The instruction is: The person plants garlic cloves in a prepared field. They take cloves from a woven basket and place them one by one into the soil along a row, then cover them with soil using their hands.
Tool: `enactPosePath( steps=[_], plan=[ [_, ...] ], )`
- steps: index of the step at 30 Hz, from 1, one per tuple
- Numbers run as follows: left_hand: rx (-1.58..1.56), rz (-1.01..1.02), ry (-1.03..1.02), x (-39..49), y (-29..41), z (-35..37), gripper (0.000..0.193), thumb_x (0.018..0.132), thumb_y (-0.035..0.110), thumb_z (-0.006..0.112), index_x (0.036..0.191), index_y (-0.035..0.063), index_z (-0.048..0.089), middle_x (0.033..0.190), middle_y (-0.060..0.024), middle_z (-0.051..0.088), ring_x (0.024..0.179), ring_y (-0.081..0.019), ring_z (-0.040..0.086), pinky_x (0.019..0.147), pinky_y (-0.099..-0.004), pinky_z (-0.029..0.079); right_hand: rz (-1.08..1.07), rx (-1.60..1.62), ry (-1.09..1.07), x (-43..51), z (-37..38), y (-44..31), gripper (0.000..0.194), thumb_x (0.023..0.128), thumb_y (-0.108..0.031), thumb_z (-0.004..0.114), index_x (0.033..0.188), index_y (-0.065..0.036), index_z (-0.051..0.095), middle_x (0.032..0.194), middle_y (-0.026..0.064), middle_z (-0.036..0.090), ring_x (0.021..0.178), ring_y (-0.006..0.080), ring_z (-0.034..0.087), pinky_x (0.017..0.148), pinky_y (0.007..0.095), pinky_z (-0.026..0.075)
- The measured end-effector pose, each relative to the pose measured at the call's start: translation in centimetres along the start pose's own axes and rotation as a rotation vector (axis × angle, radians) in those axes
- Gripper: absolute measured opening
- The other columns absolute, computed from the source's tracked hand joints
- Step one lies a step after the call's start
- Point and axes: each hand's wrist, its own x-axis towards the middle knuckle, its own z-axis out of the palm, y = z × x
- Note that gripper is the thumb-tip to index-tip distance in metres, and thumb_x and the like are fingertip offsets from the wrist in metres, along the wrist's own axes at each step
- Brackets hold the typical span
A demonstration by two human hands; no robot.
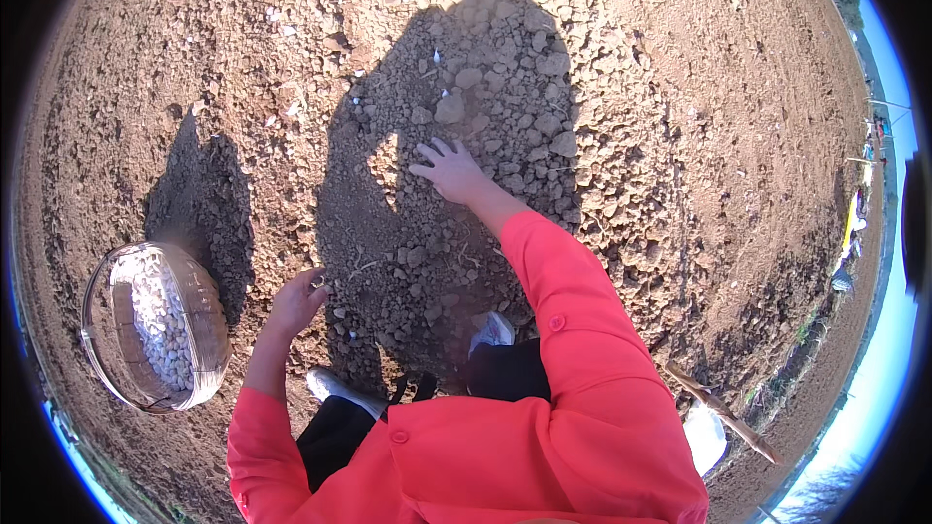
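Note:
My right hand (453,173) reaches out over the cloddy soil (429,262), fingers spread and nothing visible in them. Small white cloves (437,55), which look like garlic, lie on the ground beyond it. My left hand (297,303) hangs low over the soil on the left with its fingers curled. Something small and pale shows by its fingertips, too small to tell whether it is held. To the left of that hand stands a woven basket (207,306) with a hoop handle, partly filled with pale cloves (164,327).
My shoes (491,331) rest on the soil close to my body. A wooden stick (728,415) and a white object (704,437) lie at the lower right. Farther off at the right edge is a yellow item (850,222). My shadow covers the middle ground.

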Motion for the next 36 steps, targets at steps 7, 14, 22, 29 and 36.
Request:
enactPosePath(
  steps=[7,14,22,29,36],
  plan=[
    [0.075,-0.208,0.203,-9.3,-7.7,-6.5,0.037,0.082,0.020,0.057,0.114,0.0024,0.052,0.091,-0.0168,0.062,0.078,-0.0264,0.061,0.069,-0.0343,0.048,0.238,0.015,0.169,1.6,-3.4,2.5,0.030,0.074,-0.015,0.055,0.104,-0.012,0.055,0.114,0.0080,0.050,0.110,0.0290,0.043,0.085,0.0518,0.036],
    [-0.207,-0.439,0.155,-16.8,-14.0,-2.6,0.038,0.081,0.019,0.057,0.114,0.0008,0.052,0.092,-0.0183,0.062,0.079,-0.0240,0.060,0.069,-0.0341,0.047,0.077,-0.243,-0.005,6.3,-3.4,2.2,0.034,0.075,-0.021,0.058,0.108,-0.014,0.054,0.126,0.0066,0.042,0.122,0.0298,0.033,0.096,0.0562,0.026],
    [-0.532,-0.634,0.117,-18.6,-17.9,5.3,0.045,0.079,0.022,0.058,0.115,-0.0034,0.051,0.093,-0.0148,0.061,0.082,-0.0188,0.060,0.062,-0.0282,0.049,0.400,0.060,0.185,8.6,-5.1,7.0,0.021,0.079,-0.024,0.055,0.094,-0.010,0.062,0.099,0.0093,0.056,0.096,0.0268,0.054,0.078,0.0409,0.045],
    [-0.634,-0.640,0.246,-17.4,-16.3,4.2,0.042,0.080,0.021,0.057,0.113,-0.0036,0.051,0.094,-0.0118,0.060,0.080,-0.0161,0.057,0.070,-0.0273,0.046,0.480,-0.157,-0.114,11.3,-3.5,7.3,0.025,0.077,-0.029,0.056,0.090,-0.009,0.064,0.095,0.0111,0.060,0.089,0.0279,0.060,0.072,0.0390,0.049],
    [-0.644,-0.640,0.240,-19.3,-19.7,6.9,0.041,0.079,0.021,0.055,0.111,-0.0050,0.052,0.093,-0.0136,0.061,0.080,-0.0174,0.058,0.069,-0.0275,0.047,0.540,-0.160,-0.257,12.5,-7.2,7.1,0.021,0.077,-0.023,0.057,0.090,-0.009,0.066,0.094,0.0121,0.065,0.090,0.0267,0.062,0.074,0.0376,0.049]
  ],
)
